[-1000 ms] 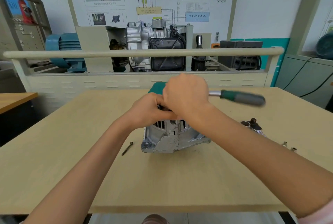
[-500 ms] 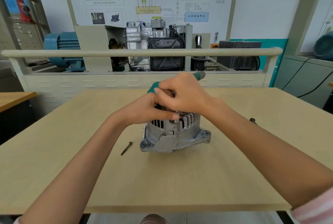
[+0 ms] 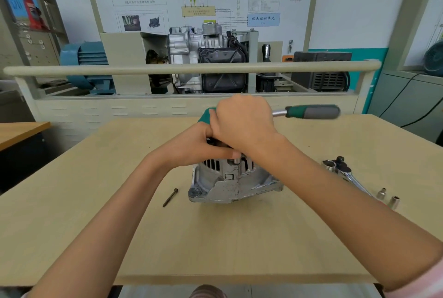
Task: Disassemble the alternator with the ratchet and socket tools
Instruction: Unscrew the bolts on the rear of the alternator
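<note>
The silver alternator stands on the wooden table, its vented housing facing me. My left hand grips its top from the left, thumb lying along the front. My right hand is curled over the head of the ratchet, whose green and grey handle points to the right. A short silver socket shows under my right hand, on the alternator's top edge. The ratchet's head is hidden by my fingers.
A dark long bolt lies on the table left of the alternator. To the right lie a second chrome ratchet and two loose sockets. Something green shows behind my hands. A training bench with a rail stands behind the table.
The ratchet handle pointed right, swung away from me half a second ago, and now points right again. Both hands stayed on top of the alternator.
</note>
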The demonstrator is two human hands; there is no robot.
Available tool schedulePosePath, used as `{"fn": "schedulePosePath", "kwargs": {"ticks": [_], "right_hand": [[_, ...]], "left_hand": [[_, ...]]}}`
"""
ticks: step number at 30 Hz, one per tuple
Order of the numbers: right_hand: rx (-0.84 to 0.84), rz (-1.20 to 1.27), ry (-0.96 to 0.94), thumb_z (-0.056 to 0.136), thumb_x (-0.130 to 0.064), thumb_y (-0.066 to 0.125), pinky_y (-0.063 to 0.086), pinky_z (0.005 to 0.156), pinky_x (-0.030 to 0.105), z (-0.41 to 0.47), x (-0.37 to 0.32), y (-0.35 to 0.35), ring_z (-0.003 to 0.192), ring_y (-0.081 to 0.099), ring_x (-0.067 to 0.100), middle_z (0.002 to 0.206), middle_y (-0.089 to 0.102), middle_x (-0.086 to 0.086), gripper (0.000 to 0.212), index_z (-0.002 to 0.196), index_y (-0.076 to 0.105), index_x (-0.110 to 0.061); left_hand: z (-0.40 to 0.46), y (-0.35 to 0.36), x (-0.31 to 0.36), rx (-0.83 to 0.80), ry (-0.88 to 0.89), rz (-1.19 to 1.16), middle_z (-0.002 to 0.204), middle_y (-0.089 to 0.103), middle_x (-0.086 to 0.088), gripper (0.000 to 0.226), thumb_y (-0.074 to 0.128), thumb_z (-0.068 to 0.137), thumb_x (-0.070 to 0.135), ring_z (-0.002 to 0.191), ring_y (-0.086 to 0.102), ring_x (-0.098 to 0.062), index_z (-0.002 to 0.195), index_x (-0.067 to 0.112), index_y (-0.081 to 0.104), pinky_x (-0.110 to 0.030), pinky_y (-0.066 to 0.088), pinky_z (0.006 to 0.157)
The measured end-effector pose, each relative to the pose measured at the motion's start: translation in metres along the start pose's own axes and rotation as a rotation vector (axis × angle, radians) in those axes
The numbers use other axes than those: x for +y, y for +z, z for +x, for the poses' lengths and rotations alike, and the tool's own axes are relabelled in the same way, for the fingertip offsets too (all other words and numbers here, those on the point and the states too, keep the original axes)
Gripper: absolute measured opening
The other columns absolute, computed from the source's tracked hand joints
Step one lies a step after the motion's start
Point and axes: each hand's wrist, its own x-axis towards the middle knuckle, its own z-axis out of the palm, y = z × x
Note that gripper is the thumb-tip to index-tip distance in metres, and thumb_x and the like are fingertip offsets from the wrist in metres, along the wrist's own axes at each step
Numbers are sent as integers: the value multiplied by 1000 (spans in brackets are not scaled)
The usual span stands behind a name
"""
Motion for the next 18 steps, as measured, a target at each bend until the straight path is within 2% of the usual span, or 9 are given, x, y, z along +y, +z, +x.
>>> {"fn": "schedulePosePath", "kwargs": {"ticks": [3, 6, 8, 9, 10, 12, 14, 16, 18], "right_hand": [[29, 221, -227, 97, -40, 35, 18, 43, 25, -1, 9, 1, 47, 35, 15, 47, 31, -8, 44, 61, 48, -19], [25, 518, -271, 95, -37, 37, 25, 45, 26, -1, 17, -1, 44, 38, 13, 44, 38, -8, 46, 55, 49, -18], [30, 545, -256, 95, -36, 37, 26, 47, 30, -3, 19, -2, 45, 39, 14, 45, 41, -5, 45, 56, 50, -16], [24, 511, -255, 95, -35, 38, 25, 48, 30, -5, 18, -3, 46, 38, 15, 46, 40, -5, 44, 57, 50, -16], [14, 431, -241, 96, -34, 39, 23, 48, 30, -6, 15, -4, 47, 36, 16, 47, 38, -5, 43, 58, 48, -17], [-4, 173, -136, 96, -35, 38, 17, 45, 27, -5, 8, -3, 45, 30, 17, 49, 32, -4, 42, 59, 43, -16], [-75, -18, 74, 94, -26, 43, 15, 43, 23, -2, 3, -2, 44, 27, 15, 52, 30, -2, 40, 56, 37, -14], [-158, -70, 155, 90, -16, 47, 17, 42, 21, 0, -2, -4, 44, 28, 14, 54, 32, -1, 36, 56, 35, -15], [-147, -83, 89, 89, -14, 48, 17, 42, 23, 2, -4, -4, 45, 27, 15, 55, 31, 0, 36, 56, 33, -14]], "left_hand": [[1, -2, 4, -45, -7, -6, 86, 70, 4, 15, 70, 82, 12, 80, 64, -2, 96, 17, 68, -11, 48, 69], [2, -4, 8, -107, 2, 24, 77, 68, 11, 7, 67, 85, 10, 77, 63, -1, 86, 17, 67, -11, 48, 70], [3, -5, 6, -90, -1, 31, 89, 72, -3, 9, 67, 85, 10, 91, 66, -15, 93, 6, 69, -26, 53, 81], [3, -5, 5, -74, -4, 32, 95, 70, -14, 17, 68, 84, 10, 96, 64, -25, 98, 0, 68, -34, 52, 86], [3, -5, 4, -65, -5, 21, 96, 70, -17, 20, 70, 82, 8, 96, 64, -27, 98, -2, 67, -36, 52, 86], [3, -3, 2, -29, -8, -1, 83, 73, 0, 11, 73, 78, 6, 82, 67, -10, 87, 12, 72, -19, 51, 72], [4, 0, 4, 5, -14, 20, 66, 69, 15, 22, 74, 77, 7, 62, 61, 6, 71, 29, 72, -6, 43, 61], [4, 2, 5, 17, -29, 52, 57, 65, 18, 31, 74, 77, 9, 52, 54, 7, 63, 36, 71, -4, 38, 55], [2, 1, 7, 12, -62, 37, 54, 62, 16, 34, 74, 77, 13, 49, 49, 5, 56, 38, 70, -5, 37, 54]]}}
